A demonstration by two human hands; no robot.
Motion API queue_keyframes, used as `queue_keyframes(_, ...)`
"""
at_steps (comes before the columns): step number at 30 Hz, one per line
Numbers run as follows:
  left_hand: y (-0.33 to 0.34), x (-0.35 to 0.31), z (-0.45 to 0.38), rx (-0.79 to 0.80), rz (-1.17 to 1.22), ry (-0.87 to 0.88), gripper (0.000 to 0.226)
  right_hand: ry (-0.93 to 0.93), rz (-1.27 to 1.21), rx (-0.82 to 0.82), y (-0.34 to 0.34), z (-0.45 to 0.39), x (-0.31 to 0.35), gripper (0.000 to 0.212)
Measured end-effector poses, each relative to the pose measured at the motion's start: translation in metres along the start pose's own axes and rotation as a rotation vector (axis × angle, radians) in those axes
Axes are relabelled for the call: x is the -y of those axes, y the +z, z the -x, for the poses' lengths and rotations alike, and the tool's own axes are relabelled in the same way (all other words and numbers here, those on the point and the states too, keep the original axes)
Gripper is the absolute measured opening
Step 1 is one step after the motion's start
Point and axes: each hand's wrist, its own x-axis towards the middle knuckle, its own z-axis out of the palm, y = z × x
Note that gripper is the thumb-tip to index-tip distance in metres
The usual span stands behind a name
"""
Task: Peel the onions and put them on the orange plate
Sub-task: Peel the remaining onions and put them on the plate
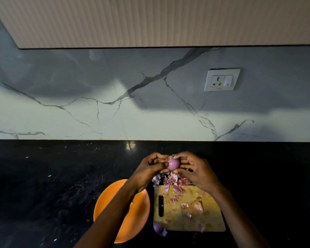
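Nearest lie the orange plate [141,212] and the cutting board [211,221] strewn with skins, and above their far edge the left hand [147,169] and right hand [195,169] both pinch the onion [173,164] with curled fingers, apparently stripping its last skin, so the next move should be lowering it to the plate.

**Bare forearms and hands, head view**

Two bare forearms, uncovered from lower frame edge to wrist; no sleeve visible. Bare left hand [147,173] and bare right hand [198,173] without gloves. Short nails on the visible fingers [185,161]. Finer detail lost in dim lighting.
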Motion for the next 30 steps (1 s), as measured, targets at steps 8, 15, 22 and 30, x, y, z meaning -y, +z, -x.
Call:
queue_keyframes(8,0.001,0.004,0.001,-0.048,-0.041,0.022,0.022,0.04,-0.1,0.01,-0.001,-0.001,0.005,0.046)
queue_keyframes(15,0.004,-0.004,0.002,0.0,-0.028,0.022,0.027,0.063,-0.144,-0.006,-0.003,-0.001,0.006,0.048)
queue_keyframes(22,0.012,0.0,0.003,-0.028,-0.058,0.11,0.044,0.087,-0.335,-0.037,0.004,0.0,0.008,0.041)
queue_keyframes(30,0.018,-0.001,0.0,-0.131,-0.125,0.203,0.046,0.089,-0.336,-0.05,0.004,-0.007,0.011,0.034)
